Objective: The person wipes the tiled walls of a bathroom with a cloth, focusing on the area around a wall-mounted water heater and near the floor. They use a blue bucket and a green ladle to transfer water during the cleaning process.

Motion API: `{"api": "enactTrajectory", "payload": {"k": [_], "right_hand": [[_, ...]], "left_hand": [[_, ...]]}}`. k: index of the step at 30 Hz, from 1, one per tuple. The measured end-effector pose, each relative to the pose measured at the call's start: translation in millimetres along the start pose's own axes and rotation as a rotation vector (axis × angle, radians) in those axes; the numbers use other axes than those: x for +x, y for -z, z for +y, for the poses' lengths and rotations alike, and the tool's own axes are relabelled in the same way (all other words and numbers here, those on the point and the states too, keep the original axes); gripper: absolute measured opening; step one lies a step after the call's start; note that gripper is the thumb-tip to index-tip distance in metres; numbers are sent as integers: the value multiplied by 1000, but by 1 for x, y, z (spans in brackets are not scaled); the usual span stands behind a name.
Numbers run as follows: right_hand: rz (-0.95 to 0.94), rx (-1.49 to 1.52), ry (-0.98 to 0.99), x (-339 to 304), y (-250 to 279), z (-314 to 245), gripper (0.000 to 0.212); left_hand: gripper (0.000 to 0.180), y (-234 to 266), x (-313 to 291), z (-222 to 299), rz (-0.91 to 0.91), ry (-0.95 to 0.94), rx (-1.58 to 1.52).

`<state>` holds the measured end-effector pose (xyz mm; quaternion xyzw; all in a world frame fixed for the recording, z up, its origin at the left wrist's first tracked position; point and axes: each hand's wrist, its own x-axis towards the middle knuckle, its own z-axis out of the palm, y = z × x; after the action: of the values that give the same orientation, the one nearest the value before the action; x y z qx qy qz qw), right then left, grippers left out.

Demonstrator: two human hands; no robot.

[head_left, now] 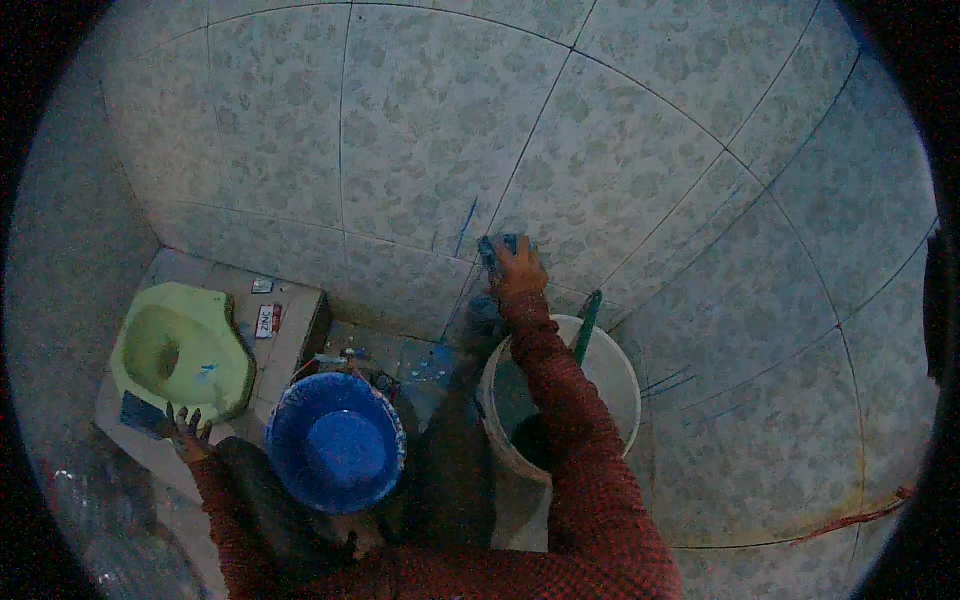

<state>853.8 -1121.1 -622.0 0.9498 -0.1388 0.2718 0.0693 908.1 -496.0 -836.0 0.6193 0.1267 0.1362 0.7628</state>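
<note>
My right hand [522, 270] is pressed against the tiled wall, its fingers closed over a blue-stained cloth or sponge [491, 252], with a blue streak on the tiles beside it. My left hand [188, 436] is low on the left, its dark-stained fingers spread by the front edge of a pale green squat toilet [232, 385]. A dark blue flat piece [143, 414] lies right by those fingers; whether they touch it is unclear. Below my right forearm stands a white bucket [628, 385] with a green stick-like thing [588, 325] leaning in it.
A blue bucket [340, 450] with a paint-smeared rim and blue contents stands between my arms. The toilet is set in a raised step [285, 350] bearing small packets [268, 320]. Blue spots mark the floor [425, 360]. A reddish strip [855, 517] shows at lower right.
</note>
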Motion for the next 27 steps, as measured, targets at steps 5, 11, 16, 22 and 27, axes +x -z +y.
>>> {"api": "enactTrajectory", "payload": {"k": [5, 11, 16, 22, 27], "right_hand": [[276, 30, -38, 39, 33, 1, 49], [-227, 144, -26, 2, -13, 5, 49], [-32, 20, -2, 6, -15, -2, 52], [7, 138, -93, 17, 17, -10, 48], [-237, -19, 44, 7, -7, -3, 40]], "left_hand": [[48, -20, -33, 46, 55, -30, 61], [52, -46, -37, 49, 51, 8, -76], [54, -46, -34, 59, 111, 89, -99], [51, 8, -3, 2, -28, -171, 56], [51, -20, -4, 0, 47, -9, -33]]}}
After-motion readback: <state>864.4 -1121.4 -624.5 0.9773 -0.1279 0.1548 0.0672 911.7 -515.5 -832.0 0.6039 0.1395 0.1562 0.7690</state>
